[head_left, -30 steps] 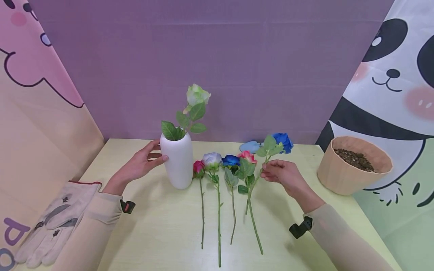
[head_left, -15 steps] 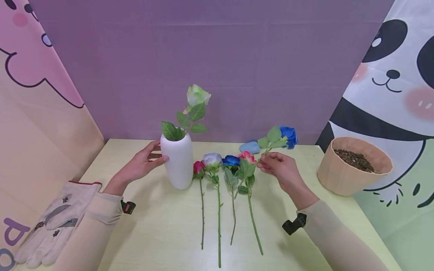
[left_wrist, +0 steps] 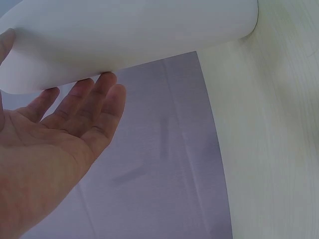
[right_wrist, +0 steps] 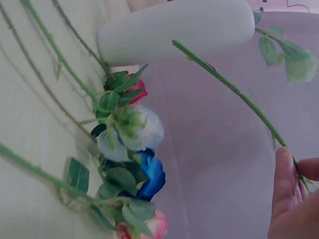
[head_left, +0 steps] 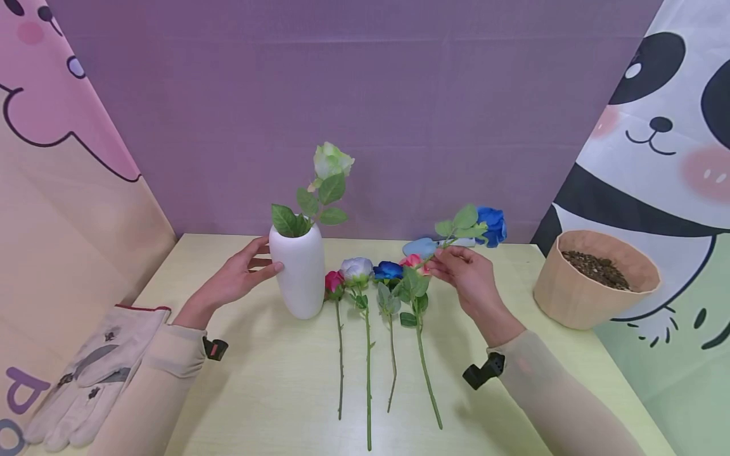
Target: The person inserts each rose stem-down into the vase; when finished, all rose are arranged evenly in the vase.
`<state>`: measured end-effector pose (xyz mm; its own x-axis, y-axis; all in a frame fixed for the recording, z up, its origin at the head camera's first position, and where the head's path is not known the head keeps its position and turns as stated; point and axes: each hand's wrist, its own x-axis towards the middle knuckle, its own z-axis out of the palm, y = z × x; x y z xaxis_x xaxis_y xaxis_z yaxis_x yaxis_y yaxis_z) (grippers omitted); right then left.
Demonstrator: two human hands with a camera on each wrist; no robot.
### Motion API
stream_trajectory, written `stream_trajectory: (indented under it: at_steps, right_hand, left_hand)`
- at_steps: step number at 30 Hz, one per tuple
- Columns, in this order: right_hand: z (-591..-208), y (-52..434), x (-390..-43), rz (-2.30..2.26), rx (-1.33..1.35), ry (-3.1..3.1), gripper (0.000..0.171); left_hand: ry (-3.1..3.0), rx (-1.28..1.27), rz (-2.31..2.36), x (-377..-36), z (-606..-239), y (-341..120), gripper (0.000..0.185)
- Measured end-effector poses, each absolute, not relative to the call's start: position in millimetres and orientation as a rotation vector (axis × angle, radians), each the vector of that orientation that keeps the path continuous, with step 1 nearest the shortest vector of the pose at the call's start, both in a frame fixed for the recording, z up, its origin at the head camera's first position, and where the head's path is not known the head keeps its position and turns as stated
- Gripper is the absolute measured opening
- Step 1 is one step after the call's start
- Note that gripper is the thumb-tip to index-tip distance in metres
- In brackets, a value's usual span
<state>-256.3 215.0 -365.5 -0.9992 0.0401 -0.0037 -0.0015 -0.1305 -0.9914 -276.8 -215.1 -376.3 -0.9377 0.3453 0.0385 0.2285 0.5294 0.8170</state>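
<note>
— Seen only from the right wrist? Stem end of the blue rose [head_left: 489, 226], bare, aimed at the vase [head_left: 298, 271]; right hand [head_left: 463, 278] pinching that stem.

— From the head? Left hand [head_left: 236, 277] spread against the vase at 9 o'clock. Four roses [head_left: 376, 278] on the table [head_left: 274, 380] between; pot [head_left: 593, 278] at 3 o'clock, gloves [head_left: 85, 373] at 8.

I see the right hand [head_left: 464, 278] has lifted the blue rose [head_left: 492, 225] higher off the table [head_left: 274, 380] and tipped its stem flatter, toward the vase [head_left: 298, 271].

Left hand [left_wrist: 55, 144] fingertips [left_wrist: 107, 79] touching white vase [left_wrist: 129, 35].
</note>
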Motion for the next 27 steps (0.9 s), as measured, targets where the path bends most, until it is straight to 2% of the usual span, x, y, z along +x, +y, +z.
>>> stream_trajectory:
  at_steps: [27]
  right_hand:
    - [-332.1, 156.7, -265.0, 2.414, -0.084, -1.719, 0.018]
  left_hand:
    - [2.642, 0.504, 1.377, -274.9, -375.0, -214.7, 0.078]
